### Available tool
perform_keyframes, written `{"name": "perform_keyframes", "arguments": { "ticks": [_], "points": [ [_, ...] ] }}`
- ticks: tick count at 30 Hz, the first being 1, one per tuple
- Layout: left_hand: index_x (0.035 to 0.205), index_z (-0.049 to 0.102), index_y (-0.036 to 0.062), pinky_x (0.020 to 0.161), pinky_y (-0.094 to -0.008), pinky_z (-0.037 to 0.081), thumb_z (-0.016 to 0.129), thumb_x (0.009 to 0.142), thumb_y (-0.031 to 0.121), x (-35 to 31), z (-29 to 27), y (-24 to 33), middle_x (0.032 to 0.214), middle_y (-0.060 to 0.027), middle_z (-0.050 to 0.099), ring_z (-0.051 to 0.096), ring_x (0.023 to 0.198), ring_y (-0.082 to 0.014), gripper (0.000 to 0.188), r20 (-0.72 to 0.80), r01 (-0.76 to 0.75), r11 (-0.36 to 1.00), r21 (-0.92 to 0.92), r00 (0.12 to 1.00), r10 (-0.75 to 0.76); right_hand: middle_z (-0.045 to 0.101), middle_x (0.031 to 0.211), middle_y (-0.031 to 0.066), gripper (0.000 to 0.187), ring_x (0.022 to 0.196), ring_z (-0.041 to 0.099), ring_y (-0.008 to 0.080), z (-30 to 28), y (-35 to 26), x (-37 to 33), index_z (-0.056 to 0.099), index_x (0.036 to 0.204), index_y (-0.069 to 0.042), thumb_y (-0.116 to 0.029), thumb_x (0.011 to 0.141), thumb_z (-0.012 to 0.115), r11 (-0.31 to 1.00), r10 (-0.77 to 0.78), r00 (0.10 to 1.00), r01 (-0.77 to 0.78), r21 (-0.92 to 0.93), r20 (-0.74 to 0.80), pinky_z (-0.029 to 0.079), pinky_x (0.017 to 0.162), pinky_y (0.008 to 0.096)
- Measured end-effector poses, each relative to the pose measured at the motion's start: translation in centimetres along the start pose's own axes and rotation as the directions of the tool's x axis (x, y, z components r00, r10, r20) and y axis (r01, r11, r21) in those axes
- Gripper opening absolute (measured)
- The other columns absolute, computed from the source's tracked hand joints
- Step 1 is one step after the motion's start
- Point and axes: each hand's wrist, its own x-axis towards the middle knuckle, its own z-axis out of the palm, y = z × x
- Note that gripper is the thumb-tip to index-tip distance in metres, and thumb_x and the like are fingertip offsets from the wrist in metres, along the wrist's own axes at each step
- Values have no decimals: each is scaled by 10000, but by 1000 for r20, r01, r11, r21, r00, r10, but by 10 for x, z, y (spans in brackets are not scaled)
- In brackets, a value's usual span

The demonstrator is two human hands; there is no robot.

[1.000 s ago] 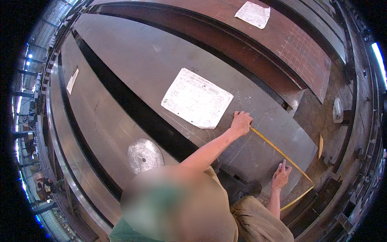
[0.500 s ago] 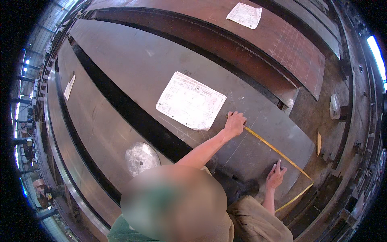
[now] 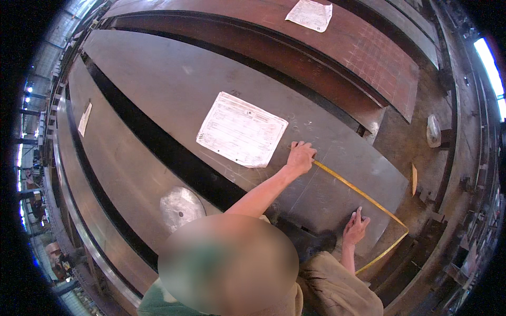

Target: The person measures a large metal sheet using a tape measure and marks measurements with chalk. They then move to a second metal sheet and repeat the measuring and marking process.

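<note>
My left hand (image 3: pixel 301 157) is closed over the yellow tape measure (image 3: pixel 352 186), pressing it to a long grey steel plate (image 3: pixel 337 205). The tape runs right past the plate's end, bends sharply, and comes back under my right forearm. Over the plate's near right part is my right hand (image 3: pixel 357 229), index finger stretched and other fingers curled. Whatever those curled fingers hold is too small to make out. Beside my left hand lies a white printed sheet (image 3: pixel 241 129). A thin scribed line (image 3: pixel 308 184) crosses the plate between my hands.
Dark gaps (image 3: pixel 142 126) separate the long steel beams. A reddish-brown beam (image 3: pixel 363 52) on the far side carries another paper (image 3: pixel 310 15). A round silvery disc (image 3: pixel 182 208) with a centre hole lies at left. My knee (image 3: pixel 337 284) is bent at lower right.
The whole view has shifted slightly, moving the scene a little left. My left hand stays on the tape at the same spot, and my right hand keeps nearly the same pose.
</note>
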Motion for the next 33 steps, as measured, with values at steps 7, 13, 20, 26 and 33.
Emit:
{"name": "perform_keyframes", "arguments": {
  "ticks": [7, 13, 20, 26, 33],
  "points": [
    [929, 733, 171, 937, -513, 389, 705, 837, 293, 4, -8, 5, 1014, -77, 646, 581, 1062, -300, 155, 85, 10, 998, 58, 996, -15, 525, 1107, 124, 314, 852, 627, 317, -8, 58, 44, 627, 1267, -83, -108, 954, 648, 983, 34, 993, -13, 183, -116, 510, 704, 406],
    [879, 737, 146, 922, -490, 378, 744, 793, 211, 3, -7, 1, 962, -78, 636, 579, 1023, -294, 108, 37, 8, 999, -45, 999, -6, 511, 1181, 127, 280, 915, 628, 316, -18, 65, 87, 634, 1222, -130, -80, 947, 641, 992, -57, 994, 67, 104, -98, 516, 740, 404],
    [914, 755, 155, 921, -492, 387, 745, 804, 214, 6, -15, 2, 968, -75, 633, 563, 1039, -303, 126, 90, 21, 1000, -9, 996, -20, 513, 1189, 145, 184, 940, 622, 318, -12, 77, 91, 623, 1067, -98, -4, 908, 618, 987, -92, 994, 99, 130, -55, 516, 728, 394],
    [892, 754, 143, 914, -493, 385, 743, 811, 202, 7, -11, 7, 982, -71, 631, 556, 1044, -304, 100, 49, -7, 1000, -21, 999, 8, 518, 1145, 126, 219, 943, 629, 274, -2, 101, 93, 632, 1035, -72, 74, 884, 572, 966, -20, 1000, 15, 257, 18, 502, 713, 374],
    [863, 755, 137, 907, -494, 380, 746, 812, 192, 5, -17, 2, 964, -64, 623, 552, 1037, -302, 76, 107, 30, 999, -15, 994, -28, 530, 1122, 52, 214, 710, 597, 190, -5, 91, 96, 630, 1035, -66, 81, 899, 556, 975, -157, 986, 164, 152, -59, 481, 620, 304]
  ]
}}
